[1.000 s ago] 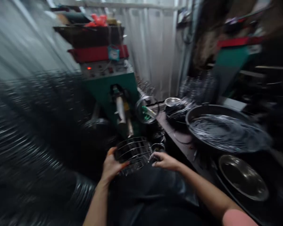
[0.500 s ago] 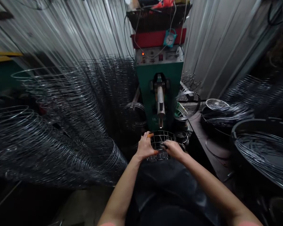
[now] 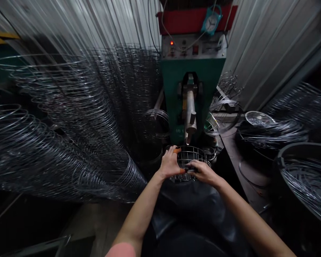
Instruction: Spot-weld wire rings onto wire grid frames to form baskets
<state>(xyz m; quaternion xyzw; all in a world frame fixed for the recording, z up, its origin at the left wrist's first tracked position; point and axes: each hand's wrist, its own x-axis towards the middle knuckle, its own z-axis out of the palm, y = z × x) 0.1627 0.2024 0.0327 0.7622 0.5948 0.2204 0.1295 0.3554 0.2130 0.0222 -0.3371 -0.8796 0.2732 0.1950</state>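
Observation:
A round wire basket (image 3: pixel 194 152) of open metal mesh is in front of my lap, below the rod-shaped arm of a green machine (image 3: pixel 190 112). My left hand (image 3: pixel 170 163) grips the basket's left side, thumb and fingers curved round it. Orange covers show on its thumb and a finger. From the right, my right hand (image 3: pixel 203 171) reaches over the near part of the mesh with its fingers closed together and dark covers on the tips. Whatever is between those fingers is too small and dark to make out. Part of the basket is hidden behind both hands.
Tall stacks of wire rings (image 3: pixel 96 107) fill the left side. A dark tub (image 3: pixel 280 160) of loose wires stands at the right, near a bundle of wires (image 3: pixel 278 134) on a bench (image 3: pixel 232 142). A blue clock (image 3: pixel 211 22) hangs on the machine beneath a red panel.
The view has shifted, so the machine appears higher and farther right. My left hand still holds the basket. My right hand's fingers have moved slightly over the mesh.

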